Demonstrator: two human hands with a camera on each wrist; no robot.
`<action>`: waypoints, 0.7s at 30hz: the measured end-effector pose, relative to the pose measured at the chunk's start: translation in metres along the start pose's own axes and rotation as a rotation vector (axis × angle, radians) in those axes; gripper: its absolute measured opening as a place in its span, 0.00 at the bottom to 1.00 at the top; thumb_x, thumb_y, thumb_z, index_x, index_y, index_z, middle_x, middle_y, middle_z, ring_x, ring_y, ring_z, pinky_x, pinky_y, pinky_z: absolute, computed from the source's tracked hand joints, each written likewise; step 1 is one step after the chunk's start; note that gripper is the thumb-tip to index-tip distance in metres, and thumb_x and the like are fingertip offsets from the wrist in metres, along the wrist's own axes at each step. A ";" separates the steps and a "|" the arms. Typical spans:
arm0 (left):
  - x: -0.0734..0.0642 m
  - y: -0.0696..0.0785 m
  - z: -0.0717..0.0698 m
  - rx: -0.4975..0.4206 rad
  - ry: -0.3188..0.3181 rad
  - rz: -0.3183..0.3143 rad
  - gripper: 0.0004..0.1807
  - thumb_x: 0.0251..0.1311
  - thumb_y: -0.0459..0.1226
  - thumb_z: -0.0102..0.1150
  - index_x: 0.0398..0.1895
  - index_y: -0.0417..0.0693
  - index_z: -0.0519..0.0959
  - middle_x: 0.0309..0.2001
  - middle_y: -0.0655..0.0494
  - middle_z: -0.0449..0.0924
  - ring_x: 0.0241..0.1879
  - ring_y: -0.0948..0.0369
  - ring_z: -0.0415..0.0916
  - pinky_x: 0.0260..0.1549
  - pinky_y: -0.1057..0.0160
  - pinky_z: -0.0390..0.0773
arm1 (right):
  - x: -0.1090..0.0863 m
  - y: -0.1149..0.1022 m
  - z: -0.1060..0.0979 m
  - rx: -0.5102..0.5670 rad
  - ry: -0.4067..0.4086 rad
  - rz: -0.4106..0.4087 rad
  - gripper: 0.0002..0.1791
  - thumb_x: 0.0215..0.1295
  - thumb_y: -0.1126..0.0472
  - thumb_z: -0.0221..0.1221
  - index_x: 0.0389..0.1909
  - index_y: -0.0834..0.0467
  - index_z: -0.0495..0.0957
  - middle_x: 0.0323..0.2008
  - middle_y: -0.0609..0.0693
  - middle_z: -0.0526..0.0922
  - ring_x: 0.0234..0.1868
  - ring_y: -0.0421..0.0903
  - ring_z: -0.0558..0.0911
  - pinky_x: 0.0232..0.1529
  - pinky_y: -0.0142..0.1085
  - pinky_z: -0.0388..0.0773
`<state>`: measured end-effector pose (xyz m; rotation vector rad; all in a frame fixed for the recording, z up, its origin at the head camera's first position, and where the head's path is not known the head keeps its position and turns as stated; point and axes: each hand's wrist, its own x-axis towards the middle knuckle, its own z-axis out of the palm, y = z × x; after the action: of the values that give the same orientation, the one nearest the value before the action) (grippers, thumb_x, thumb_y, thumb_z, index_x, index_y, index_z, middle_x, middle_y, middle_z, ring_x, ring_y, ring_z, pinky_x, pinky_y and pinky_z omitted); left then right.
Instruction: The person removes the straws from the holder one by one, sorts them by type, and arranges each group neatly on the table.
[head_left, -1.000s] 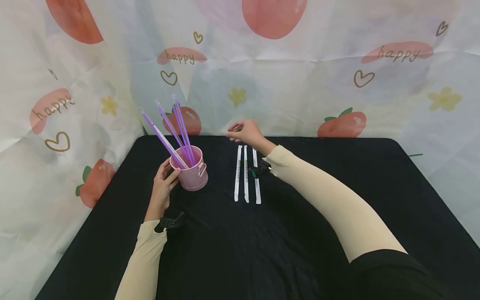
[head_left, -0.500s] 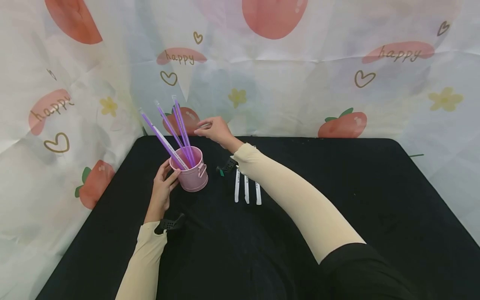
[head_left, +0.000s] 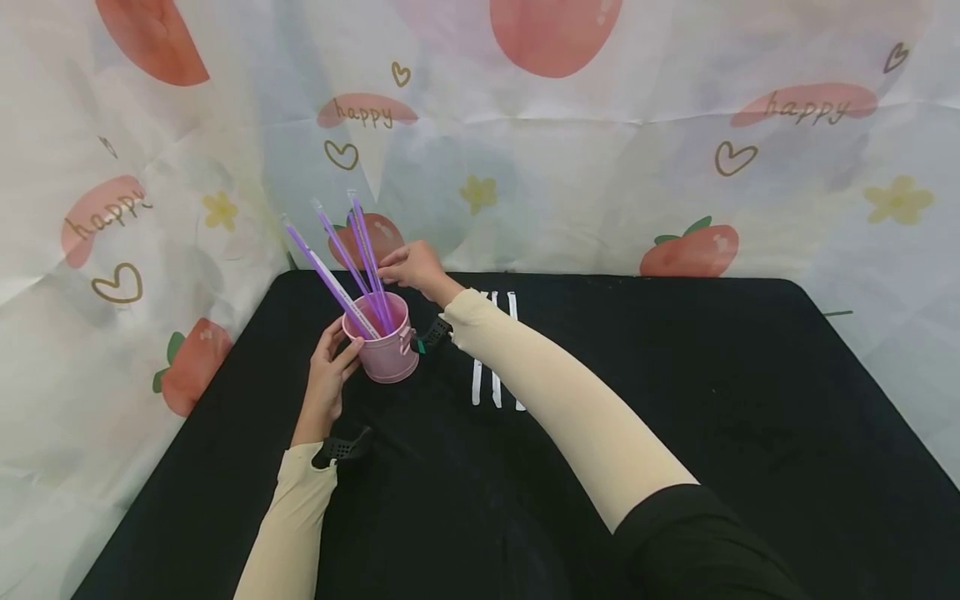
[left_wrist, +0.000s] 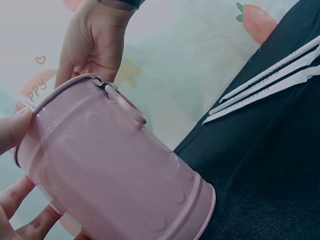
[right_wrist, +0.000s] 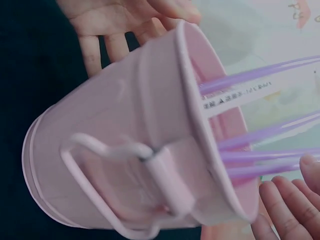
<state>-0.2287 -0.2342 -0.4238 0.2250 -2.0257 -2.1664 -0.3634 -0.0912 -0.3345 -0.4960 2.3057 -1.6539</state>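
Observation:
A small pink metal bucket point(head_left: 387, 358) with a wire handle stands at the left of the black table. Several purple drinking straws point(head_left: 335, 279) in clear wrappers lean in it, one with a white printed strip. My left hand point(head_left: 327, 375) holds the bucket's left side, thumb at the rim. Behind the bucket's right side, my right hand point(head_left: 415, 269) is at the right-hand straws. In the right wrist view the right hand's fingers point(right_wrist: 285, 205) and thumb are apart beside the straws; contact is unclear. Three white paper-wrapped straws point(head_left: 477, 383) lie on the table, partly hidden by the right sleeve.
The black-covered table point(head_left: 750, 400) reaches back to a patterned cloth backdrop point(head_left: 570, 183). Each wrist wears a black camera strap point(head_left: 342, 448). The right forearm point(head_left: 555, 367) crosses over the white straws.
My right hand has moved left from behind the white straws to the purple straws in the bucket, lowering slightly. My left hand has stayed on the bucket.

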 end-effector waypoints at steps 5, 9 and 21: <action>0.000 0.000 0.000 -0.010 -0.001 0.002 0.31 0.66 0.37 0.52 0.70 0.49 0.56 0.69 0.50 0.57 0.69 0.55 0.53 0.67 0.46 0.61 | 0.000 0.000 0.006 -0.034 -0.017 0.009 0.15 0.59 0.65 0.62 0.45 0.68 0.80 0.45 0.62 0.84 0.46 0.51 0.85 0.46 0.36 0.82; 0.000 -0.002 0.000 -0.014 -0.006 0.006 0.30 0.66 0.37 0.51 0.70 0.49 0.56 0.69 0.50 0.57 0.69 0.55 0.53 0.67 0.46 0.61 | 0.000 0.000 0.008 -0.042 -0.017 -0.001 0.15 0.59 0.67 0.62 0.45 0.69 0.80 0.45 0.63 0.84 0.45 0.51 0.85 0.44 0.33 0.82; 0.001 -0.001 0.000 -0.017 0.000 0.014 0.31 0.65 0.36 0.52 0.70 0.49 0.57 0.69 0.50 0.57 0.69 0.54 0.55 0.66 0.45 0.61 | 0.001 -0.012 0.000 0.113 -0.001 -0.048 0.16 0.59 0.70 0.60 0.47 0.72 0.77 0.45 0.66 0.82 0.44 0.56 0.84 0.44 0.40 0.83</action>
<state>-0.2292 -0.2344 -0.4247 0.2077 -2.0016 -2.1741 -0.3626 -0.0953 -0.3232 -0.5314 2.2008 -1.7935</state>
